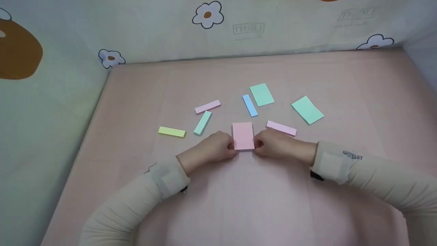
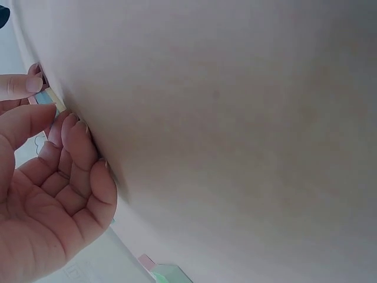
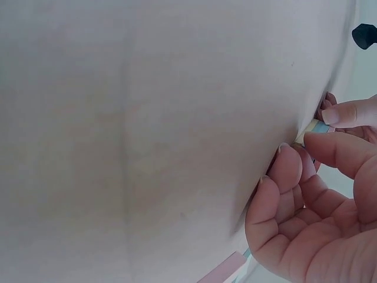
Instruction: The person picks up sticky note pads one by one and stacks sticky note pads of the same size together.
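Note:
A pink sticky-note pad [image 1: 243, 135] lies on the pink tabletop [image 1: 239, 205] in the middle of the head view. My left hand [image 1: 232, 147] pinches its near left corner and my right hand [image 1: 257, 143] pinches its near right corner, with the knuckles of both resting on the table. In the left wrist view the left hand [image 2: 56, 124] has its fingers curled against the surface, with a thin edge of the pad [image 2: 52, 97] between thumb and fingers. The right wrist view mirrors this: the right hand [image 3: 306, 153] is curled at the pad's edge [image 3: 312, 127].
Loose pads lie beyond the hands: a yellow strip [image 1: 171, 132], a teal strip [image 1: 202, 123], a pink strip [image 1: 207, 106], a blue strip [image 1: 250, 105], two green pads [image 1: 262, 94] [image 1: 307, 109] and another pink strip [image 1: 281, 128]. Flower-print cloth walls [image 1: 205, 30] enclose the table.

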A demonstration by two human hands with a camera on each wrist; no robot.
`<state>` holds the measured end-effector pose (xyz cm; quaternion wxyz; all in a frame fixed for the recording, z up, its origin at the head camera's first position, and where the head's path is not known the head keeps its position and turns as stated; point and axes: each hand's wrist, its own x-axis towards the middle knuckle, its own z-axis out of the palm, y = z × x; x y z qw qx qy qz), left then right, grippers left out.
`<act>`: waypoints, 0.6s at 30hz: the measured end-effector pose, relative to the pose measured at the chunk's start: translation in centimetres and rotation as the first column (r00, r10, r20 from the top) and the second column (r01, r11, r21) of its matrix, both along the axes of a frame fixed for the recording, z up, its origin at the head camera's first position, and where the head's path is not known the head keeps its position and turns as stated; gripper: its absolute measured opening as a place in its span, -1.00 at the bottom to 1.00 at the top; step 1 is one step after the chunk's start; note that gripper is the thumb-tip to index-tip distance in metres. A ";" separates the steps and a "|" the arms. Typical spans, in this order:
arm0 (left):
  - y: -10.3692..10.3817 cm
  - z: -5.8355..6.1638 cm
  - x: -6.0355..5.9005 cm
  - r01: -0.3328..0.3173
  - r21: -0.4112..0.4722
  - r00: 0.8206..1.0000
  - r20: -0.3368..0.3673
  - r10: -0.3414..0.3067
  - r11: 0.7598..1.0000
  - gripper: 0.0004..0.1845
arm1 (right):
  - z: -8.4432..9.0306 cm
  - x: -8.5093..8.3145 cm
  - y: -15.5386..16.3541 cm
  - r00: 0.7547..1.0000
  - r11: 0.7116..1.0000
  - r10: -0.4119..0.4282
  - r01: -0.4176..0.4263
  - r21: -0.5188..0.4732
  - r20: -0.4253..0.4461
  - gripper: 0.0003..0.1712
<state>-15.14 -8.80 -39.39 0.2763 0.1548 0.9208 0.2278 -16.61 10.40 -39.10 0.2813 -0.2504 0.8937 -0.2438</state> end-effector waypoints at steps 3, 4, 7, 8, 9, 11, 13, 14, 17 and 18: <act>0.0 0.0 0.0 0.005 -0.002 1.000 -0.003 -0.005 1.000 -0.82 | 0.0 0.0 0.0 1.000 1.000 0.001 -0.001 0.003 -0.007 -0.90; 0.0 0.0 0.0 0.007 -0.001 1.000 -0.004 -0.007 1.000 -0.82 | 0.0 0.1 0.0 1.000 1.000 0.001 -0.001 0.004 -0.011 -0.90; 0.0 0.0 -0.1 0.010 -0.001 1.000 -0.006 -0.010 1.000 -0.82 | 0.0 0.1 0.0 1.000 1.000 0.002 -0.002 0.007 -0.019 -0.90; 0.0 0.0 -0.1 0.009 0.000 1.000 -0.005 -0.009 1.000 -0.82 | 0.0 0.1 0.0 1.000 1.000 0.002 -0.002 0.007 -0.020 -0.90; 0.0 -0.1 -0.1 0.010 0.001 1.000 -0.004 -0.010 1.000 -0.82 | 0.0 0.1 0.0 1.000 1.000 0.001 -0.001 0.006 -0.020 -0.90; 0.0 0.0 -0.1 0.009 0.002 1.000 -0.002 -0.009 1.000 -0.82 | 0.0 0.1 0.1 1.000 1.000 -0.001 0.001 0.004 -0.019 -0.90; 0.1 0.0 -0.1 0.020 -0.002 1.000 -0.009 -0.020 1.000 -0.82 | 0.0 0.1 0.1 0.999 1.000 0.010 -0.010 0.005 -0.030 -0.90; 0.1 0.0 -0.1 0.024 -0.004 1.000 -0.011 -0.024 1.000 -0.83 | 0.0 0.1 0.1 0.999 1.000 0.014 -0.014 0.006 -0.033 -0.90; 0.1 0.1 -0.1 0.032 -0.010 0.999 -0.019 -0.032 0.999 -0.84 | 0.0 0.0 0.0 0.999 1.000 0.026 -0.025 0.014 -0.045 -0.88; 0.1 0.1 -0.1 0.034 -0.012 0.999 -0.020 -0.034 0.999 -0.84 | -0.1 0.0 0.0 0.998 0.999 0.031 -0.031 0.016 -0.050 -0.88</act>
